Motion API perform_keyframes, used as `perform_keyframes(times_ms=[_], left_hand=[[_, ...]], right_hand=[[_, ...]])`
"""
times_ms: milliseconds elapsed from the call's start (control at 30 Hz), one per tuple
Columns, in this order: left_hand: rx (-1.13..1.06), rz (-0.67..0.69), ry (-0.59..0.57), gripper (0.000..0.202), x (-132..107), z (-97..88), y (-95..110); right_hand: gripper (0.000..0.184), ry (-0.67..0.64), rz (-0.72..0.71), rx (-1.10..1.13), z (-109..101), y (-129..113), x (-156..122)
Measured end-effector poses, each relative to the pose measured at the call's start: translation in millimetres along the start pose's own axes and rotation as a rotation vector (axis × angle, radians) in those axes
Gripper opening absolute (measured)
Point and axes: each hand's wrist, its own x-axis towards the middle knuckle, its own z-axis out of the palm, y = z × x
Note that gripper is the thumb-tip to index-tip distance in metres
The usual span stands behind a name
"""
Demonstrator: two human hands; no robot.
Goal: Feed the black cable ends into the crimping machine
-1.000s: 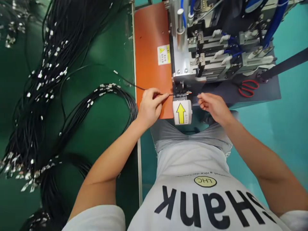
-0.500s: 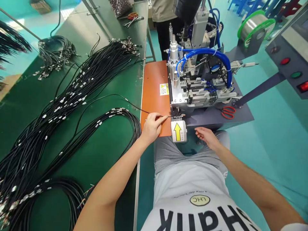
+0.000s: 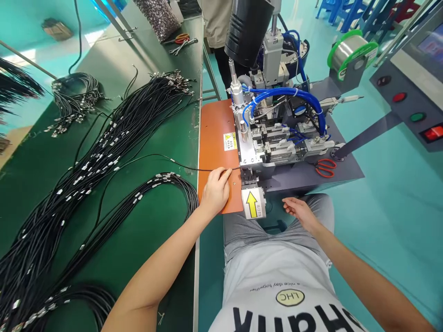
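Spreading down the whole left side, the green table (image 3: 145, 236) takes up most of the view, and close against its right edge sits the machine (image 3: 277, 143), all silver blocks and blue hoses. Across the table lies the heap of black cables (image 3: 100, 154), dotted with white tags, with a curved bundle (image 3: 162, 177) nearer the person. And there's the orange plate (image 3: 212, 143), flat between table edge and machine.

Now the hands! The left hand (image 3: 216, 190) is over the plate, thumb and forefinger pinching a cable. The right hand (image 3: 299, 212) hangs above the lap, well apart from it, fingers curled and tips gathered; whether they hold anything small, I cannot tell.

Just right of the plate stands the white block (image 3: 253, 203), yellow arrow aimed at the machine. Red scissors (image 3: 325, 168) lie on the machine's base (handles easy to spot, blades not).

And the change is in the thin cable (image 3: 188, 168) itself! Half a second ago its metal tip poked out past the small black clamps (image 3: 248, 178) in front of the machine; now the cable lies farther forward, running from the pinch to the machine's edge, and its tip is hidden from view.
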Motion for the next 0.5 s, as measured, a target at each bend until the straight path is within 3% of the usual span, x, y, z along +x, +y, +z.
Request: perform_keyframes(times_ms=[167,267,433,500], left_hand=[[-0.037,0.039,-0.005,0.037,24.2,-10.4,-5.6],[0.0,0.11,0.051,0.037,20.5,-21.7,-1.5],[-0.024,0.062,-0.001,0.041,9.8,-37.6,-3.2],[-0.056,0.042,0.009,0.039,5.7,-48.7,-2.7]], right_hand=[[0.038,0.008,-0.032,-0.022,10.3,-8.5,-12.3],[0.036,0.014,-0.081,-0.045,21.2,-13.6,-25.4],[0.034,-0.009,-0.129,-0.118,22.2,-8.9,-23.4],[0.028,0.043,-0.206,-0.214,18.0,-13.4,-26.3]])
